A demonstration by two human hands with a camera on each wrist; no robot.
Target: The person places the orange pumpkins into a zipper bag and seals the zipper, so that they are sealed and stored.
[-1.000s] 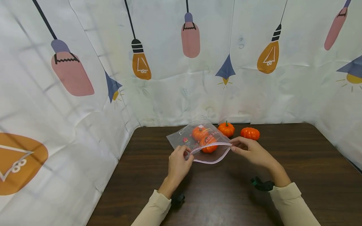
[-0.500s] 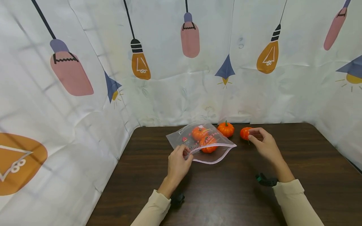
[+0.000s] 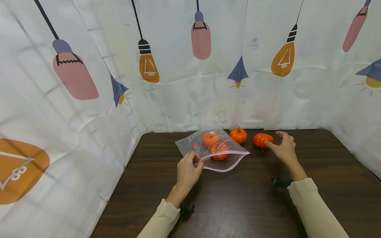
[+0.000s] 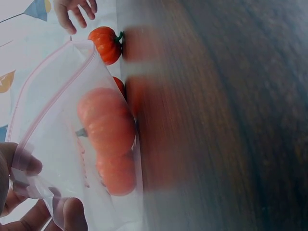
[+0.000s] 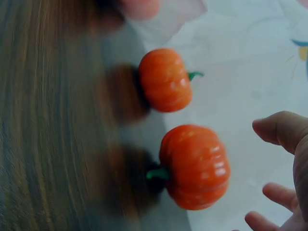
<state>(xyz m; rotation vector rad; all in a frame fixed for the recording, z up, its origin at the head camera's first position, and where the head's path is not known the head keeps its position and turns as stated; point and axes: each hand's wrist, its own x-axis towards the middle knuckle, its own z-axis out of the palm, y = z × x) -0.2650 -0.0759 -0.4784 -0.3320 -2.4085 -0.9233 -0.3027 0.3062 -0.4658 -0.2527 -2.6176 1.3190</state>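
My left hand (image 3: 188, 172) pinches the zip edge of a clear zip bag (image 3: 221, 171) with pink trim. The bag's mouth gapes toward me, and two small orange pumpkins (image 3: 219, 152) lie inside it. Seen from the left wrist, thumb and fingers fold over the corner of the bag (image 4: 53, 96). My right hand (image 3: 284, 150) holds nothing; its thumb and fingers are spread at the right side of a loose pumpkin (image 3: 263, 140). That pumpkin (image 5: 195, 166) has its green stem turned down to the table in the right wrist view.
Another pumpkin (image 3: 238, 136) stands stem up at the back of the dark wooden table (image 3: 232, 205), just right of the bag. A white curtain (image 3: 184, 99) printed with lamps hangs behind and to the left.
My right hand has let go of the bag's right corner and moved right, over to the far side of the rightmost pumpkin. The left hand stays at the bag.
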